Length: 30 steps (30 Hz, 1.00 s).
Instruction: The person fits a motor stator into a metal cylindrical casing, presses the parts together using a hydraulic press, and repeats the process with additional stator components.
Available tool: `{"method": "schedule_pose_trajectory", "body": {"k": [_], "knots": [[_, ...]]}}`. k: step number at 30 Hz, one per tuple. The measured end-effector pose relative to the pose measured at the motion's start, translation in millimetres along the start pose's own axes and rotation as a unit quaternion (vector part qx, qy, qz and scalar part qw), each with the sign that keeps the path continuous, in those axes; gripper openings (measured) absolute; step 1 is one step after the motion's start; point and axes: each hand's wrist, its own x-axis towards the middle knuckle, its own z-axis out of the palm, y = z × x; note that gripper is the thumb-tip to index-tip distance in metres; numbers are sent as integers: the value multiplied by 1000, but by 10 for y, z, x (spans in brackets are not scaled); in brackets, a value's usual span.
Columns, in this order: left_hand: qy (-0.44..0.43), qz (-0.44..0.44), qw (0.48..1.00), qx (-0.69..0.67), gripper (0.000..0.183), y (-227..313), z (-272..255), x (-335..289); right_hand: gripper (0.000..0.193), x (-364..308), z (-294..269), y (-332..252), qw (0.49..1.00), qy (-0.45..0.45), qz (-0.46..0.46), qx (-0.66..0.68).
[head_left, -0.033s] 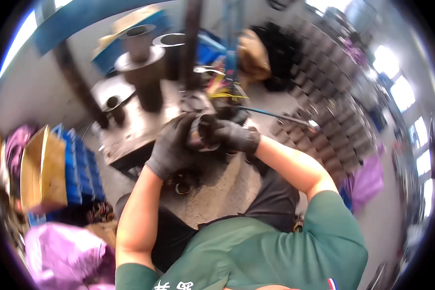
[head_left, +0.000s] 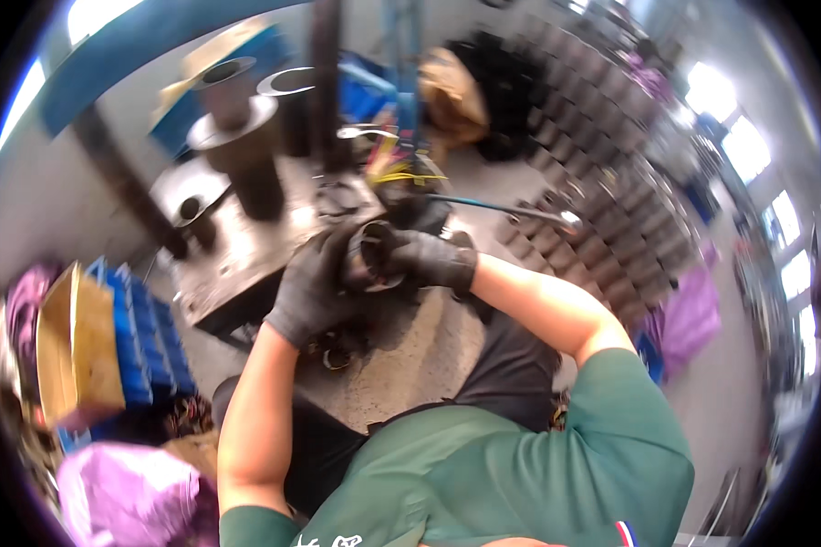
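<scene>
A short, dark metal cylinder with an open end (head_left: 367, 264) is held between my gloved hands in front of the metal bench. My left hand (head_left: 315, 281) wraps its left side in a dark grey glove. On the other side my right hand (head_left: 433, 260), gloved too, is closed at the rim, with its fingertips partly over the opening. Whether those fingers also pinch something small cannot be made out. Just beyond the hands lies the worktop (head_left: 237, 246), which bears a tall metal cylinder with a wide collar (head_left: 251, 178) and a small tube (head_left: 192, 211).
Dark and blue posts (head_left: 327, 100) rise behind the bench. A thin blue rod (head_left: 497, 208) juts out rightward. Stacked metal cylinders (head_left: 602, 173) fill the right. Blue bins (head_left: 141, 333), a cardboard box (head_left: 77, 351) and a purple bag (head_left: 128, 492) stand at the left.
The whole view has swung slightly, so the bench and posts sit further left in the picture. Both hands keep hold of the cylinder, its opening now showing more clearly.
</scene>
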Motion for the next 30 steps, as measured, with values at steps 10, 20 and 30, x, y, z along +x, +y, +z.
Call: {"method": "schedule_pose_trajectory", "body": {"k": [10,20,30], "knots": [[-329,-112,937,39,65,-167,580,-302,19,-1659,-1652,1429,897,285,304,-146],[-451,-151,880,-6,66,-158,867,-513,24,-4426,-1662,3020,460,783,277,313],[-515,-164,840,44,60,-386,879,-878,23,-6929,-1066,4107,237,872,173,391]]}}
